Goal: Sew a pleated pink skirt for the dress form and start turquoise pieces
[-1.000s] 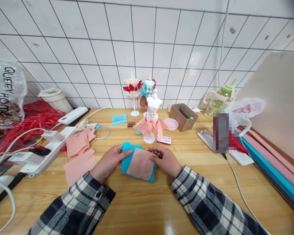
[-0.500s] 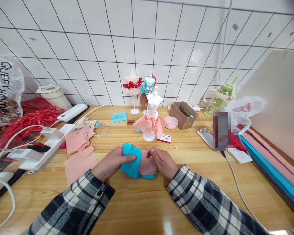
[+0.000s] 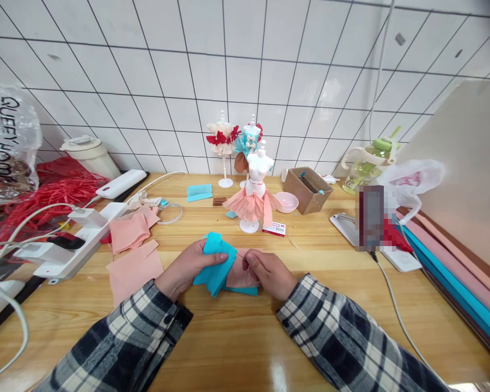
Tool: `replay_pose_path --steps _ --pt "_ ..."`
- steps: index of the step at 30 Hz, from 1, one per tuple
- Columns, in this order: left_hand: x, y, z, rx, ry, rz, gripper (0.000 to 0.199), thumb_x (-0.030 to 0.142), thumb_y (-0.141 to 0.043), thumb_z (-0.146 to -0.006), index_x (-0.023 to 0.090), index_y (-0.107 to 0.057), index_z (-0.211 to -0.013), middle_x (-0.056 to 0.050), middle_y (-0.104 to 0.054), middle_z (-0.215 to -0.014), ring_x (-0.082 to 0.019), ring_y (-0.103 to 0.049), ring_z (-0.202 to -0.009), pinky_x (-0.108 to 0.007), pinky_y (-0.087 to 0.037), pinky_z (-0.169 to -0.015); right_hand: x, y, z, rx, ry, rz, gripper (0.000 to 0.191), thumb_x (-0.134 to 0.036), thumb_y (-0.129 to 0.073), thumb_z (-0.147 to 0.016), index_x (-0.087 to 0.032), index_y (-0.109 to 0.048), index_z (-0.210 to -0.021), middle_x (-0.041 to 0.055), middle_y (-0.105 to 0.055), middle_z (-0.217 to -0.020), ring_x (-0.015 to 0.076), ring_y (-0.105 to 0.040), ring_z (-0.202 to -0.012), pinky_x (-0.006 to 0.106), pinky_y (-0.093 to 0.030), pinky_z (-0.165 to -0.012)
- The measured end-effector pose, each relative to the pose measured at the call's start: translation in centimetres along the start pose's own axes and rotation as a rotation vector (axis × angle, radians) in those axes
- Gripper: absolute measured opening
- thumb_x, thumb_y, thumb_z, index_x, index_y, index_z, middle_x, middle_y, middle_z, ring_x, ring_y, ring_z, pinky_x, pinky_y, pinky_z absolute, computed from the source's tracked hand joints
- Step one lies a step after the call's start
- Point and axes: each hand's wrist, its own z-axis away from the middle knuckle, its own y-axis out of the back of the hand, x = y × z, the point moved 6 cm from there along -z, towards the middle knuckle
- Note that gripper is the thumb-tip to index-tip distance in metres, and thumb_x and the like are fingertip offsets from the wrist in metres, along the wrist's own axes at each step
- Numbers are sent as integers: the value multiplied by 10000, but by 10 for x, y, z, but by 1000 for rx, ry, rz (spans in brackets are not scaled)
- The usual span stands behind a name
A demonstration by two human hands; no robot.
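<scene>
My left hand (image 3: pixel 183 268) pinches a folded turquoise piece of crepe paper (image 3: pixel 214 267), its thumb on top. Thin and dark, a strand (image 3: pixel 240 255) runs from the edge of that piece to the fingertips of my right hand (image 3: pixel 271 271), which are closed on it; I cannot tell whether it is wire or thread. Beneath my hands lie a pink paper piece (image 3: pixel 239 276) and another turquoise piece (image 3: pixel 245 291). Just beyond stands a small white mannequin (image 3: pixel 258 179) wearing a pink paper skirt (image 3: pixel 249 206).
Pink paper pieces (image 3: pixel 133 267) lie at left beside a power strip (image 3: pixel 102 223). Two dressed mannequins (image 3: pixel 222 136) stand behind. A pink bowl (image 3: pixel 286 202), cardboard box (image 3: pixel 308 190) and small red-white box (image 3: pixel 274 228) are farther back. A phone (image 3: pixel 371 218) stands at right.
The turquoise piece in my left hand has tilted, and a gap spanned by the strand has opened between it and my right fingertips. The view has shifted slightly.
</scene>
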Motion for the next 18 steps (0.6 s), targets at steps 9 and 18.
replay_pose_path --steps 9,18 --pt "-1 2 -2 68 -27 -107 367 363 -848 -568 141 -650 -783 -34 -704 -739 -196 -636 -678 -303 -496 -652 -8 -1 2 -38 13 9 409 -478 -240 -988 -214 -517 -844 -20 -553 -631 128 -519 -603 241 -383 -589" --pt "-5 1 -4 73 -34 -227 350 395 -840 -559 151 -662 -736 -20 -711 -702 -203 -640 -654 -306 -486 -634 -12 -4 3 -73 11 58 388 -423 -254 -995 -213 -531 -822 -16 -563 -620 125 -514 -572 242 -377 -576"
